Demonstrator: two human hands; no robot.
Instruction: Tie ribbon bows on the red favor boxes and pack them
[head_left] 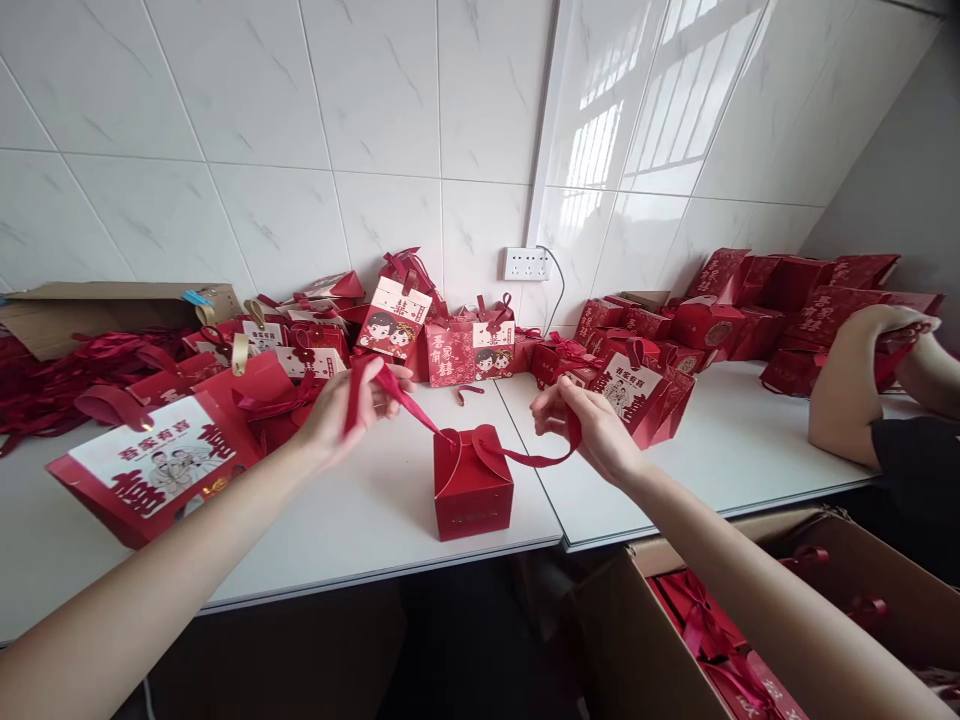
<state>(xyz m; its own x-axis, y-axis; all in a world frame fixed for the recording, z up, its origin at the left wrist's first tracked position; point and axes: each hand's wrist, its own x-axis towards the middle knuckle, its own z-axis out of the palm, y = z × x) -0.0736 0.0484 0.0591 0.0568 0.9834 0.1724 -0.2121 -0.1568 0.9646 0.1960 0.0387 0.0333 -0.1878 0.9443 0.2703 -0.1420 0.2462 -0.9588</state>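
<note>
A small red gift box (pixel 474 495) stands upright near the front edge of the white table, its curved top flaps folded together. A dark red ribbon (pixel 540 460) passes through the top of the box and runs out to both sides. My left hand (pixel 364 400), up and left of the box, is closed on one ribbon end, which drapes over the fingers. On the other side my right hand (pixel 581 415) pinches the other end, and the ribbon sags between it and the box. Neither hand touches the box.
Printed red gift bags (pixel 169 460) and boxes line the wall. Loose ribbons (pixel 67 380) lie at left beside a cardboard box (pixel 120 310). An open carton (pixel 637 600) with ribboned boxes stands below the table at right. Another person's arm (pixel 847 380) is at far right.
</note>
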